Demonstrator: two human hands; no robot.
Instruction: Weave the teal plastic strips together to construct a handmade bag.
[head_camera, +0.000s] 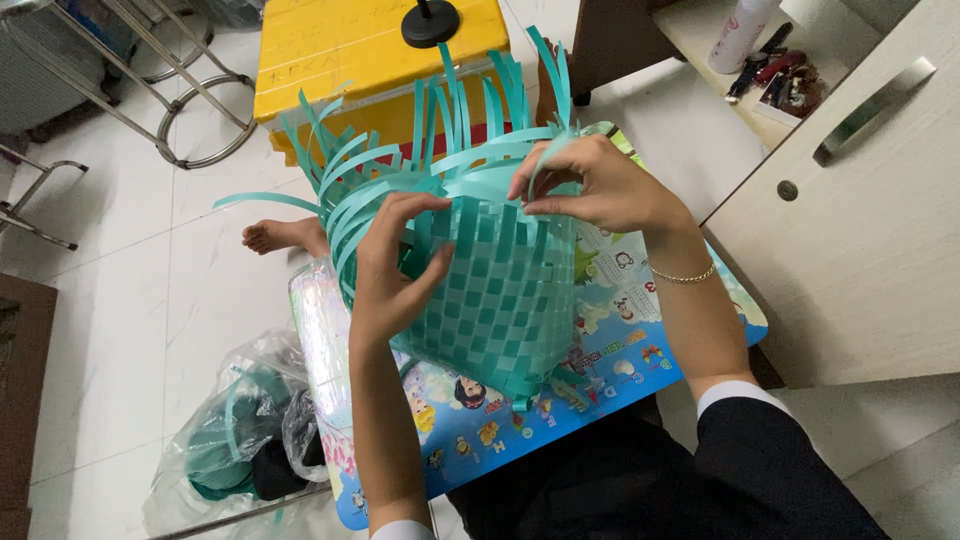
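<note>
Teal woven basket (500, 290), half finished, is held tilted between the two hands above a small low table (640, 370) covered in bright cartoon pictures. Its wall is plaited from flat, glossy plastic strips in a tight checker pattern of lighter and darker teal, and many loose strip ends (440, 130) fan upward and outward from the unfinished rim, curling away from the fingers. The left hand (390, 270) is pressed against the near side of the weave, fingers curved over the rim and thumb spread along the wall. The right hand (595, 185) is closed in a pinch on one strip at the top edge, just beside the left fingertips; a thin gold bracelet (685, 274) is worn on its wrist. Beyond the hands one yellow box (350, 50) is seen, with a round black base (430, 22) resting on it. Below and to the left of the left forearm, one clear plastic bag (235, 430) of teal and dark material lies on the white tiled floor (130, 260). One bare foot (285, 236) is visible behind the basket.
</note>
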